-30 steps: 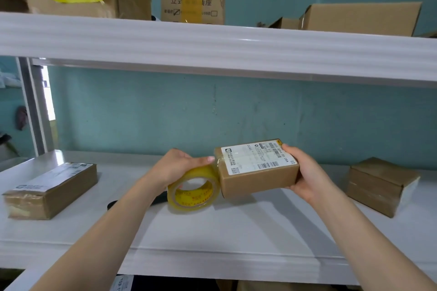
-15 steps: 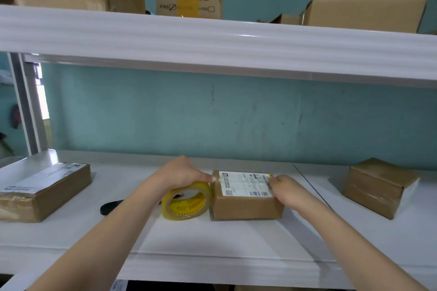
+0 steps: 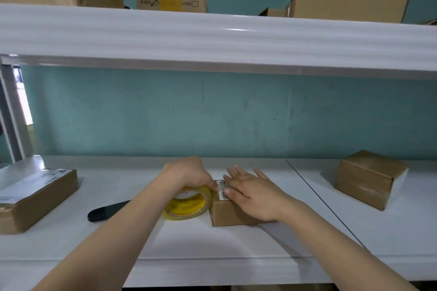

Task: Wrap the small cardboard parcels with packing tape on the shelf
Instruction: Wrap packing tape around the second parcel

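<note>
— Which step is judged to be in hand?

— The taping of one box. The small cardboard parcel (image 3: 233, 216) is set on the shelf (image 3: 212, 255), near its middle. The roll of packing tape (image 3: 186, 207) is stood on edge right against the parcel's left side. A strip is probably being laid over the top face, though the clear tape itself cannot be made out there.

— How are the hands placed?

— The roll is gripped from above by the left hand (image 3: 186, 173), with the fingers curled over its rim and a fingertip brought to the parcel's top edge. The right hand (image 3: 253, 194) is laid flat on the labelled top, fingers straight and spread. Nothing is grasped by it; the box is only pressed down.

— What is called for next?

— In all likelihood the roll must be drawn round the box while the box is held steady, and the strip smoothed flat. A cut or tear would then be needed. A black object (image 3: 106, 211) is seen just left of the roll; whether it is a cutter cannot be told.

— Is more work left?

— A long parcel (image 3: 35, 198) lies at the far left and another box (image 3: 369, 179) at the right, both well apart. Whether these are finished cannot be settled.
</note>
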Demonstrator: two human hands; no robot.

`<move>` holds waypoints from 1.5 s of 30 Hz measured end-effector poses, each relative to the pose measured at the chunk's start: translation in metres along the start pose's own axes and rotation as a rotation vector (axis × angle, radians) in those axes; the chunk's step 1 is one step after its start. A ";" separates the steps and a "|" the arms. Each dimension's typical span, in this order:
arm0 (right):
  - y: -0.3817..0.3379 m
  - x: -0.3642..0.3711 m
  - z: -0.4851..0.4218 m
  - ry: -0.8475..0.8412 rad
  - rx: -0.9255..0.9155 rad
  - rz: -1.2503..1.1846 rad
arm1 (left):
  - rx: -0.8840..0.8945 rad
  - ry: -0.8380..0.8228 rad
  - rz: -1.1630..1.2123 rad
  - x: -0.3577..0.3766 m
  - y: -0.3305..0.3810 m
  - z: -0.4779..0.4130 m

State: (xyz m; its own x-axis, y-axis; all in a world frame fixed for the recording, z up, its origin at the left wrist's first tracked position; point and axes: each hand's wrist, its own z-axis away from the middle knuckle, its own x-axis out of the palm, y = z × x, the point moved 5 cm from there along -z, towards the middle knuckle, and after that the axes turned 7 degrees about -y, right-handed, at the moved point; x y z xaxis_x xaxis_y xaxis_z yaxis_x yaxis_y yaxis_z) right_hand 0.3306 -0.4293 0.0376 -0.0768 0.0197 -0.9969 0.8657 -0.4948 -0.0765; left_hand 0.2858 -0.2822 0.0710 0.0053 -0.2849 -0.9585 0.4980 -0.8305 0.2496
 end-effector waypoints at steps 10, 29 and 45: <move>-0.006 0.007 -0.007 -0.065 -0.046 -0.079 | 0.011 0.031 0.021 -0.001 -0.006 0.002; -0.005 -0.025 -0.005 0.197 -0.257 -0.568 | 0.434 -0.256 1.068 -0.013 -0.077 0.040; 0.013 -0.061 0.025 0.516 -0.319 -1.225 | 0.456 -0.195 0.839 -0.007 -0.088 0.024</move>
State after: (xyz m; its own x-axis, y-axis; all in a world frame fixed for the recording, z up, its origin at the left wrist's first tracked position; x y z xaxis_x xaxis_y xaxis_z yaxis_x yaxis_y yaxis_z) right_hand 0.3340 -0.4582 0.0980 -0.7393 0.6499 -0.1764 0.4577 0.2928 -0.8395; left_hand 0.2216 -0.2187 0.0592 0.0409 -0.9085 -0.4159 0.0140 -0.4156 0.9094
